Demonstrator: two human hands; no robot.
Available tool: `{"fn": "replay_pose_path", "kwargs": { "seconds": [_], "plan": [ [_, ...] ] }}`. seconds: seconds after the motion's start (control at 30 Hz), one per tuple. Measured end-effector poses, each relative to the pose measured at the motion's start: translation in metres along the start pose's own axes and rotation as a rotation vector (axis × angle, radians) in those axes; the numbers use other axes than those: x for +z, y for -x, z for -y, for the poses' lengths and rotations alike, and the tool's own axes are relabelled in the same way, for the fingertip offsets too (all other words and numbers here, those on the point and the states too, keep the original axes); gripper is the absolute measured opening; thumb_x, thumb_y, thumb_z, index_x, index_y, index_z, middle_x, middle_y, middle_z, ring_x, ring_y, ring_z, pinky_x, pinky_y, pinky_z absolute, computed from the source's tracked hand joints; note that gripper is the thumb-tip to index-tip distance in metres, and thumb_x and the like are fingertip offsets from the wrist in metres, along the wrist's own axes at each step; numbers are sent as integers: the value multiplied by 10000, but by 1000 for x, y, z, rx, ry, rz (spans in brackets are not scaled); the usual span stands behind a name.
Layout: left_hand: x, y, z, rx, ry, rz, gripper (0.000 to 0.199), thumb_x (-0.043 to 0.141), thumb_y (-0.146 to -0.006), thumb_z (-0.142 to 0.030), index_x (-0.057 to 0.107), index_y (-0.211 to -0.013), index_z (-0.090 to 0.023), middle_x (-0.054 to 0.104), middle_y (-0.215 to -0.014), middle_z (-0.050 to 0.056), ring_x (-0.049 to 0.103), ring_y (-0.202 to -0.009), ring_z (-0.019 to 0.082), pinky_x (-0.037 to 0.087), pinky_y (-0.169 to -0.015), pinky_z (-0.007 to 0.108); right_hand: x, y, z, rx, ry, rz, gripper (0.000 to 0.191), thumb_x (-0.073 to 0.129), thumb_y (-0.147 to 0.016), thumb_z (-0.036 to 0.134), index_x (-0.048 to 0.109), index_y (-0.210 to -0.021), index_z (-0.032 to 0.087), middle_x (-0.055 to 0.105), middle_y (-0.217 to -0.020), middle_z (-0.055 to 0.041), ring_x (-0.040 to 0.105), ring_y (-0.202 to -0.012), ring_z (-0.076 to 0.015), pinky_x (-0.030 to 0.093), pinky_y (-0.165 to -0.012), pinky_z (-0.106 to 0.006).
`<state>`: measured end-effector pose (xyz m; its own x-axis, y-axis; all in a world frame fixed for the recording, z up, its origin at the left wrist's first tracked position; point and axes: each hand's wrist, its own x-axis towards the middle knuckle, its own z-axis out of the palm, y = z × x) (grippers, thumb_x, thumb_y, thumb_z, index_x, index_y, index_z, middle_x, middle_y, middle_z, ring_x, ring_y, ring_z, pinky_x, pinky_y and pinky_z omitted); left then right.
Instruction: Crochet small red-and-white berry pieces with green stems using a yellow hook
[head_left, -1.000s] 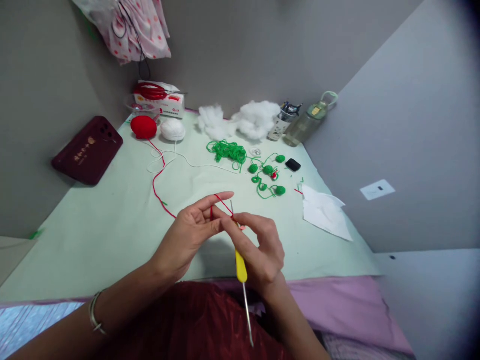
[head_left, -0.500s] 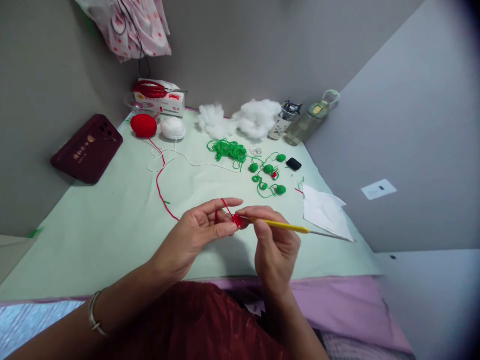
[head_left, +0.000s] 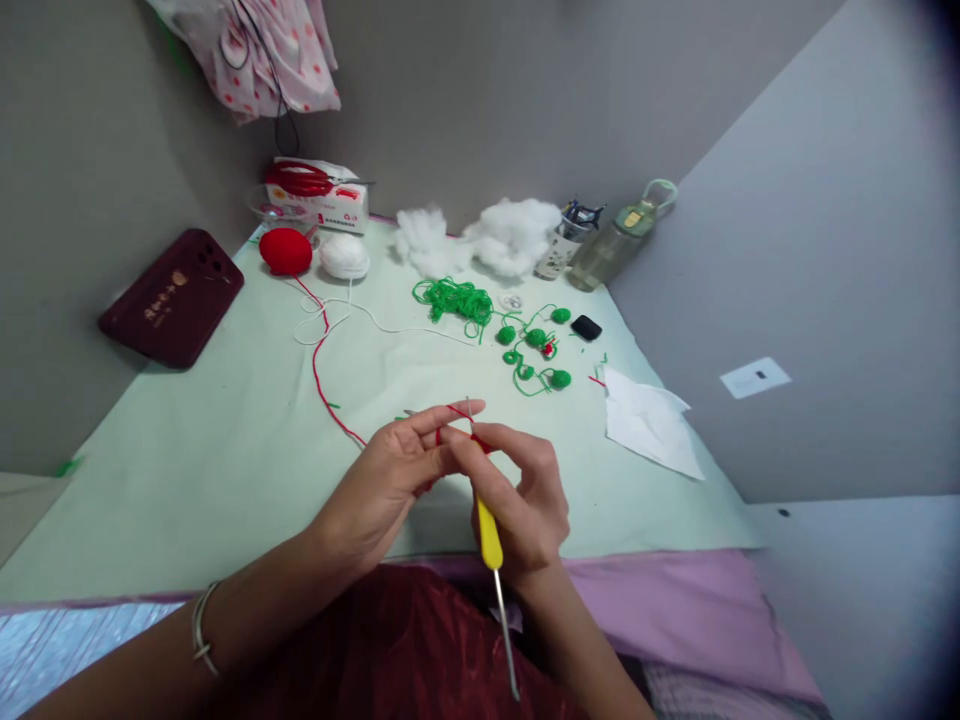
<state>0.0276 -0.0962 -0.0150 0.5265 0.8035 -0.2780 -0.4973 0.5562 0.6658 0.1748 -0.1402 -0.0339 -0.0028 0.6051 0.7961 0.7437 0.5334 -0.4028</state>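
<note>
A dark maroon phone case with gold lettering (head_left: pixel 174 298) leans at the left; a translucent grey-green bottle (head_left: pixel 611 245) stands beside a patterned pen cup (head_left: pixel 556 255).

Cool, slightly dim indoor light, wide-angle view
Soft, diffuse light (exact src unclear), R wall (head_left: pixel 847 250) brighter than L wall (head_left: pixel 75 120); faint soft-edged shadow on pale green tabletop (head_left: pixel 247 480) below left hand (head_left: pixel 394 470) & right hand (head_left: pixel 521 500), mild sheen on dark red fabric (head_left: pixel 390 640); no harsh glare, fine detail at fingertips a bit soft, small print hard to read, edges stretched, upper R corner darkened w/ blurry vignette
</note>
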Motion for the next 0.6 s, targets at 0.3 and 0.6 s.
{"fn": "replay_pose_path", "kwargs": {
  "seconds": [0.3, 0.6],
  "plan": [
    [-6, -1, -7, 32, 24, 9, 306, 858, -846, -213, 840, -1151, -222, 796, -887, 12, 694, -840, 105, 506, -852, 202, -1, -14, -3, 530, -752, -150, 191, 617, -1021, 203, 794, -1004, 272, 727, -879, -8, 654, -694, -129, 552, -661, -305],
    [2, 0, -3, 134, -111, -21, 237, 879, -840, -275, 857, -1076, -254, 787, -853, -13, 679, -845, 114, 497, -858, 217, 2, -11, 1, 327, -448, -9, 261, 630, -1002, 136, 792, -1115, 306, 788, -994, -32, 737, -882, -176, 621, -743, -329]
  ]
}}
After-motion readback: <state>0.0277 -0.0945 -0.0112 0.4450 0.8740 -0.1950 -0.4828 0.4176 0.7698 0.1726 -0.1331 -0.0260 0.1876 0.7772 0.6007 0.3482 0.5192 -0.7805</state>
